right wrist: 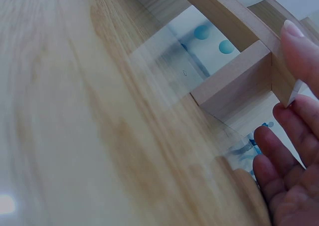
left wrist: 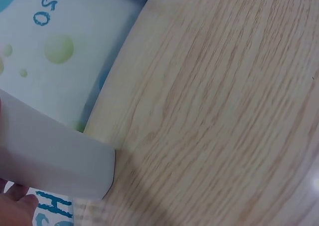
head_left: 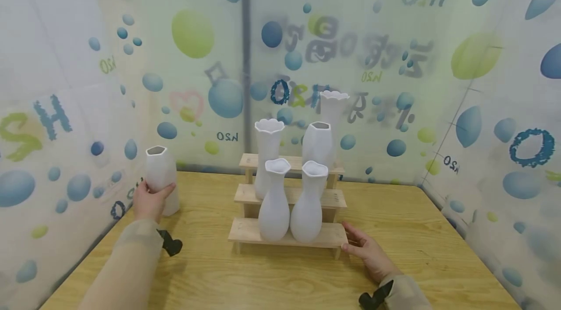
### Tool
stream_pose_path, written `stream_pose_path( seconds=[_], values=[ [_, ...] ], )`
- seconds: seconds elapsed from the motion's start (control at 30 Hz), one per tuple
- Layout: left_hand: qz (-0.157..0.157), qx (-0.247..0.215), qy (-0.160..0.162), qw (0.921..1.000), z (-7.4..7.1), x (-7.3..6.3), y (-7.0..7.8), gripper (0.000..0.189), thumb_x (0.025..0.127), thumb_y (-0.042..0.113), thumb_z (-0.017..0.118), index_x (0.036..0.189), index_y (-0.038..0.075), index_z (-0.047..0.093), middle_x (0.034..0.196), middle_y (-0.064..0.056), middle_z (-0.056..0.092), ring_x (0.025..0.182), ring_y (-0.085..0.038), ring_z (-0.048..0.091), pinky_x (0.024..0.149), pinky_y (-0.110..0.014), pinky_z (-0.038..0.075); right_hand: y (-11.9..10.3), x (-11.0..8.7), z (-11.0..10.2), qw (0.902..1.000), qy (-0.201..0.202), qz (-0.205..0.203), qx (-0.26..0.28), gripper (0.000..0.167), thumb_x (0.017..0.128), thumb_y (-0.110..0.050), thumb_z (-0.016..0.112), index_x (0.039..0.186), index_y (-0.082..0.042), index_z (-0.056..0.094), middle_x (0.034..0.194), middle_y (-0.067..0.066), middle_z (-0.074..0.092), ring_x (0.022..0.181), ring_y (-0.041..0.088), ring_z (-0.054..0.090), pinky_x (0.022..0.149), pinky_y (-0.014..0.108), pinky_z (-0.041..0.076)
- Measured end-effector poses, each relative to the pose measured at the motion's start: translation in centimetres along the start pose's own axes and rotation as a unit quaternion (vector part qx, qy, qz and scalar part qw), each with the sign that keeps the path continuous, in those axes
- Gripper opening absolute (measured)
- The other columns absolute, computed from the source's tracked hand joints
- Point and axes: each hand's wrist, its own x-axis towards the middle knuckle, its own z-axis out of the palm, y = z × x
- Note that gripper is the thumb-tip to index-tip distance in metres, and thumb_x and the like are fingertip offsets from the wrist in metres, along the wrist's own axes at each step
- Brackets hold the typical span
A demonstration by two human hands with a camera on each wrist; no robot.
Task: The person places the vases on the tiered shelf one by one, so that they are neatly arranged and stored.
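In the head view my left hand (head_left: pixel 151 198) grips a white vase (head_left: pixel 161 169) with an angular, many-sided mouth, at the table's left side. Its lower part (left wrist: pixel 65 151) tilts across the left wrist view, with only some fingers showing beside it. My right hand (head_left: pixel 368 251) holds the right end of the lowest step of a wooden three-step display stand (head_left: pixel 245 229), thumb and index finger on either side of the board's corner (right wrist: pixel 281 81). Two white vases with narrow necks, the left one (head_left: pixel 274 208) and the right one (head_left: pixel 308 208), stand side by side on that step.
Behind them on the stand rise a fluted-rim vase (head_left: pixel 268 154), an angular vase (head_left: pixel 317 144) and a taller fluted-rim vase (head_left: pixel 332 105). The wood-grain table (head_left: pixel 206 271) is enclosed by printed curtains (head_left: pixel 193 76) at the back and sides.
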Motion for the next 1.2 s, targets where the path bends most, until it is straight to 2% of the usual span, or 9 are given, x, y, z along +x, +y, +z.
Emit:
stream_pose_path(
  seconds=[0.2,0.43,0.67,1.03,1.2],
  values=[
    [-0.017,0.013,-0.01,0.9997,-0.5,0.0,-0.1,0.088,0.087,0.041,0.07,0.151,0.003,0.022,0.155,-0.021,0.024,0.139,-0.041,0.027,0.106,-0.06,0.027,0.0,0.1,0.0,1.0,-0.003,0.003,-0.002,0.071,0.092,-0.016,0.065,0.15,0.0,0.028,0.14,0.028,0.043,0.122,0.032,0.047,0.096,0.029,0.038],
    [-0.015,0.052,-0.018,0.9984,-1.0,-0.5,0.2,0.086,0.088,0.045,0.066,0.149,0.0,0.026,0.153,-0.023,0.027,0.136,-0.044,0.031,0.104,-0.061,0.03,0.0,0.2,0.0,1.0,-0.001,0.001,-0.001,0.071,0.091,-0.015,0.066,0.149,0.001,0.029,0.139,0.028,0.044,0.12,0.029,0.049,0.095,0.029,0.038],
    [-0.005,0.071,-0.014,0.9974,-1.0,-0.6,-0.1,0.086,0.088,0.047,0.066,0.147,-0.002,0.028,0.151,-0.025,0.03,0.134,-0.045,0.033,0.103,-0.06,0.032,-0.2,0.2,0.1,1.0,0.003,0.005,-0.002,0.07,0.091,-0.016,0.066,0.149,0.0,0.029,0.139,0.028,0.044,0.122,0.033,0.047,0.098,0.034,0.037],
    [0.001,0.103,-0.042,0.9938,-1.5,-0.8,0.1,0.094,0.084,0.058,0.064,0.146,-0.004,0.03,0.149,-0.027,0.031,0.132,-0.047,0.035,0.101,-0.062,0.034,-0.4,0.0,0.1,0.9999,0.003,0.009,-0.007,0.07,0.092,-0.016,0.065,0.149,0.0,0.028,0.14,0.028,0.042,0.124,0.035,0.046,0.097,0.034,0.037],
    [0.002,0.099,-0.056,0.9935,-1.5,-0.8,0.4,0.095,0.083,0.059,0.064,0.147,-0.002,0.03,0.15,-0.026,0.03,0.133,-0.046,0.034,0.101,-0.062,0.034,-0.5,-0.1,0.1,0.9999,0.003,0.01,-0.008,0.07,0.092,-0.016,0.065,0.149,0.001,0.028,0.14,0.028,0.042,0.124,0.035,0.046,0.097,0.033,0.037]
  ],
)
